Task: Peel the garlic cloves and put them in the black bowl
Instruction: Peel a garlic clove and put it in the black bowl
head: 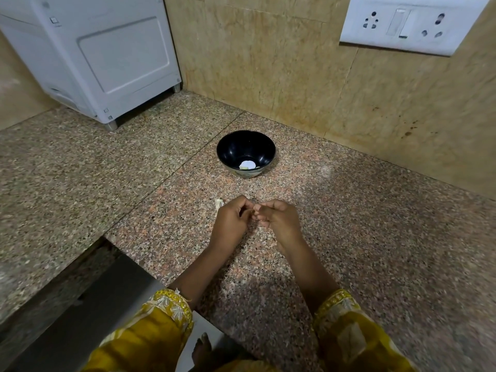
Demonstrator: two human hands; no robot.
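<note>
Head: appliance [107, 55], socket [408, 22] beyond black bowl [233, 149]

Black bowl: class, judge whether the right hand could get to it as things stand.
Probably yes: the black bowl stands open on the counter beyond the right hand, and only bare counter lies between them.

No legible text or labels.
</note>
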